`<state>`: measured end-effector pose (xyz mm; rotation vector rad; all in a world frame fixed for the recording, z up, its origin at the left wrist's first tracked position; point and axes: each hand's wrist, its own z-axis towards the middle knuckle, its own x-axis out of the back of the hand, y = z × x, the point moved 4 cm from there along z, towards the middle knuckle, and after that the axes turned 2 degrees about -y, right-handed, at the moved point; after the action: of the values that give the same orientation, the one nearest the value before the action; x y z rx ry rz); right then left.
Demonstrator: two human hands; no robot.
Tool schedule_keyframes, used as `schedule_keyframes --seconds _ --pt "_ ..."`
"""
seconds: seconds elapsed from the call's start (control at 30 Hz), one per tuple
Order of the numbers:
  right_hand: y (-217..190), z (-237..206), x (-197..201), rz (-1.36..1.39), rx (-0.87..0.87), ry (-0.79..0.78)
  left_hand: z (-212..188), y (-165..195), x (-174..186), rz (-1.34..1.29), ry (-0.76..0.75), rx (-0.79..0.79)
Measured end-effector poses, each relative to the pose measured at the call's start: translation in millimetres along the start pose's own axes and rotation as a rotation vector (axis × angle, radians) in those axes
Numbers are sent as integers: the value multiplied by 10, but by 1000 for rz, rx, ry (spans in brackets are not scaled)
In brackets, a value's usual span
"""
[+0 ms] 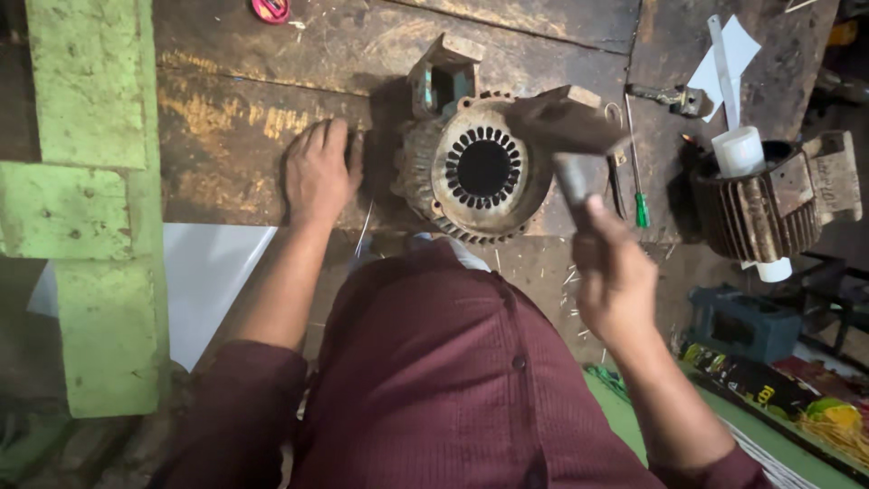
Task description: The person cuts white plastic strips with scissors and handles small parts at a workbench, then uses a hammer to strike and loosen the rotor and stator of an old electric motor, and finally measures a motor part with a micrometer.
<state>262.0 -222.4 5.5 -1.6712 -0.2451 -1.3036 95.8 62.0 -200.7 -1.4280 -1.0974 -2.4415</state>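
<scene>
workbench (pixel 244 154) carries all | motor stator housing (pixel 475 167) at its near edge, bore facing up for access | left hand (pixel 317 172) pressed flat, fingers spread, bracing beside it | right hand (pixel 615 272) clenched round hammer (pixel 566 136) over housing rim | green screwdriver (pixel 637 172) parked right

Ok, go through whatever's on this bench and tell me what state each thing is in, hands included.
Left hand: flat on the wooden bench, holding nothing.
Right hand: closed around the hammer handle, head raised over the motor, blurred.
Motor stator: on its side, open end up, slots empty of winding.
Second motor housing: on its side, white tube through its bore.
Green screwdriver: lying loose, untouched.
</scene>
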Motion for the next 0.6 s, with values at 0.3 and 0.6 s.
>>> schedule_keyframes --seconds 0.3,0.6 --pt "-187 -74 111 -48 23 -152 -19 -34 -31 -1 -19 14" --pt "-129 -60 -19 -256 159 -229 -39 -49 -33 8 8 29"
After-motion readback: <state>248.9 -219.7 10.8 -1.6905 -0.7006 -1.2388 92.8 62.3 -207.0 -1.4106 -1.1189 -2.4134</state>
